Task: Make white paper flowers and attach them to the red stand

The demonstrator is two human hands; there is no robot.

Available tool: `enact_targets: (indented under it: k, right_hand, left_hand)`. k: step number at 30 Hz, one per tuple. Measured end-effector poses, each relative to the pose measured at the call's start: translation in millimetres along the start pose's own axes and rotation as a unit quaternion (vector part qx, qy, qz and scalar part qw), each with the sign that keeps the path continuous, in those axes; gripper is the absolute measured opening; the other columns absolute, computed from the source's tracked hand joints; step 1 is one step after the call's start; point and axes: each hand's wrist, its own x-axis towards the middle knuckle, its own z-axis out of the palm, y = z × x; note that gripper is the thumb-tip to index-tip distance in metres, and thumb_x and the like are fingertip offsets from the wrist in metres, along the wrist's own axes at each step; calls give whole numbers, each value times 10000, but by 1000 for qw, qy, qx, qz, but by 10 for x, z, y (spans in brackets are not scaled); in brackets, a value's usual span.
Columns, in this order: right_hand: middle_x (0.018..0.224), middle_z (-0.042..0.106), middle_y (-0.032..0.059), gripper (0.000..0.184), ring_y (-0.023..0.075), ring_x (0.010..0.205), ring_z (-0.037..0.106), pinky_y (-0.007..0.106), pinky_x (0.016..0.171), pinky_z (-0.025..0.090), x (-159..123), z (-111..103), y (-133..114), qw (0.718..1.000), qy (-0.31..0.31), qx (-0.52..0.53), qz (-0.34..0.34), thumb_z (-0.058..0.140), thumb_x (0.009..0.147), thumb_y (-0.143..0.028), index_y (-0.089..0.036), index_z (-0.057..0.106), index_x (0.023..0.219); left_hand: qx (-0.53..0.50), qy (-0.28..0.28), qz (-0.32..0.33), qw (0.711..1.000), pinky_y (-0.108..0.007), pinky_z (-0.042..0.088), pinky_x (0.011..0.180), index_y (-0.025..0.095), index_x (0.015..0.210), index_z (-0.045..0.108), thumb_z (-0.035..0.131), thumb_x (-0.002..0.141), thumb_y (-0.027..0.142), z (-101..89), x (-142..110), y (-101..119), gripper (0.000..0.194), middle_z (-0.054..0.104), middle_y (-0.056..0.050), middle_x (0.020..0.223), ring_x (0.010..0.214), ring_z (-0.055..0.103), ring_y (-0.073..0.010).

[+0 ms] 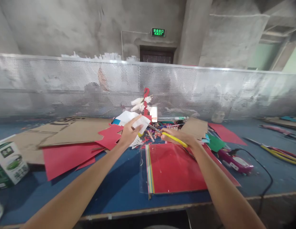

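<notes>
My left hand (130, 132) pinches a sheet of white paper (125, 117) above the middle of the table. Closed round the yellow handles of a pair of scissors (172, 137) is my right hand (178, 136). The scissor blades point left and reach the right edge of the paper; whether they are apart I cannot tell. Just behind the paper stands a red hook-topped piece (146, 92) with white paper flowers (137, 102) on it. Below my right forearm lies a clear packet of red paper (174, 168), with coloured sheet edges along its left side.
Cardboard (76, 132) and red sheets (64, 159) cover the left, beside a green-and-white carton (10, 163). At right are a purple power strip (236, 162) with a black cord and more yellow-handled scissors (277, 154). A perforated metal screen (198, 86) runs behind.
</notes>
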Motion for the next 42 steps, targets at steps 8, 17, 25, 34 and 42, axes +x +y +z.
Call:
enact_targets:
  k: [8,17,25,34,42]
  right_hand:
    - [929,625,57,408,195,792,552,284,668,418,57,59,142,1000,1,-5,-17,480,894,-576,-191,577,990]
    - [874,622,54,387,214,772,551,297,667,413,42,77,80,1000,23,-14,-9,463,892,-582,-220,584,954]
    - [876,641,55,376,214,780,562,291,659,417,82,87,116,999,31,-10,3,504,872,-569,-217,611,949]
    - [786,620,26,356,149,660,529,247,573,368,98,55,60,999,37,13,14,564,843,-526,-174,611,865]
    - [670,551,-24,347,107,540,470,221,494,332,47,16,70,997,31,59,34,581,824,-526,-182,601,862]
  left_hand:
    - [4,-5,-13,1000,-217,203,372,219,1394,508,603,837,510,20,-13,-24,636,727,-51,908,383,279,-55]
    - [-7,12,9,1000,-229,355,447,211,1358,549,602,823,567,48,-10,6,644,601,-106,1329,530,494,-104]
    - [11,19,14,1000,-227,369,441,216,1327,578,600,833,520,37,-11,24,580,634,-98,1276,476,422,-77]
    - [-1,15,1,1000,-216,294,386,220,1346,565,600,830,488,39,-5,-11,582,665,-84,1213,429,351,-57]
    - [-48,-13,-8,999,-211,423,481,210,1325,583,588,837,465,-13,-4,20,550,645,-75,1237,531,496,-76]
